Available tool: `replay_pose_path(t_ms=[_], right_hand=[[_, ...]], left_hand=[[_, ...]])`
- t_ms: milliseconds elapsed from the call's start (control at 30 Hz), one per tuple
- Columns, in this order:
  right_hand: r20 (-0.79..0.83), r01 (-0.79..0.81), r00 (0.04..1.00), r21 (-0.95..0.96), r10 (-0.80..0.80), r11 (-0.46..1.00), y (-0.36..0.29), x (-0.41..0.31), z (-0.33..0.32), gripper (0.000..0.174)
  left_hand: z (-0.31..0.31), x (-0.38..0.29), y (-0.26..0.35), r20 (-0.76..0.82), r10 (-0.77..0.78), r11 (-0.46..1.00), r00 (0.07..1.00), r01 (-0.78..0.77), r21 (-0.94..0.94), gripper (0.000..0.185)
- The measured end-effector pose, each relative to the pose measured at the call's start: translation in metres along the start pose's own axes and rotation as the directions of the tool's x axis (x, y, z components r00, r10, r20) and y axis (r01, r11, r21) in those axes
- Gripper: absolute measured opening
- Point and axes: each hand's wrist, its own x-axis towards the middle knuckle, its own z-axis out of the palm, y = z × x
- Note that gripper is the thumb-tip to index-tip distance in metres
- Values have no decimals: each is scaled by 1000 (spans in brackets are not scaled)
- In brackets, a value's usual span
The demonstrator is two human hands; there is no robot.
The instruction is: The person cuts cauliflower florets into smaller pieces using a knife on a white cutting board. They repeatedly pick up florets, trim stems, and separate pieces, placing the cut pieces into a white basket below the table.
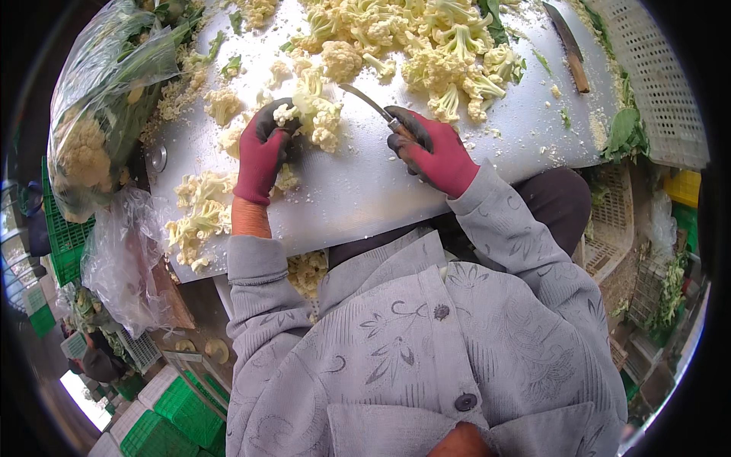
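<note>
A cauliflower piece [315, 108] sits at the fingertips of my left hand [267, 143], which wears a red glove with a dark palm and is closed around part of it. My right hand [431, 145], gloved alike, grips the wooden handle of a small curved knife [368, 101]; its blade points up and left towards the cauliflower without touching it. A large pile of cut cauliflower florets [451, 45] covers the far middle of the metal-topped table [365, 177]. More florets [200, 217] lie at the near left, beside and partly behind my left forearm.
A larger knife with a wooden handle [577, 71] lies at the far right, near a white perforated crate [657, 80]. At the left stands a clear plastic bag of cauliflower [85, 148]. Green crates [191, 405] are on the floor at the lower left. Crumbs and leaf scraps dot the tabletop.
</note>
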Motion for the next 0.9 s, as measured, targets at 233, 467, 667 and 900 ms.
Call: replay_pose_path(t_ms=[233, 467, 667, 900], right_hand=[[186, -1, 982, -196, 39, 981, -6, -8, 21, 44], [189, 271, 958, -352, -216, 896, 5, -8, 34, 44], [171, 275, 956, -251, -237, 928, -9, -17, 35, 44], [167, 314, 941, -93, -296, 945, -28, -15, 42, 48]], left_hand=[[-11, -20, 27, 81, 306, 876, 949, -314, 365, 55], [5, -29, 44, -20, 383, 589, 924, -228, 775, 35], [-7, -53, 27, -96, 492, 555, 865, -227, 801, 44], [15, -73, 22, -197, 445, 770, 873, -261, 582, 50]])
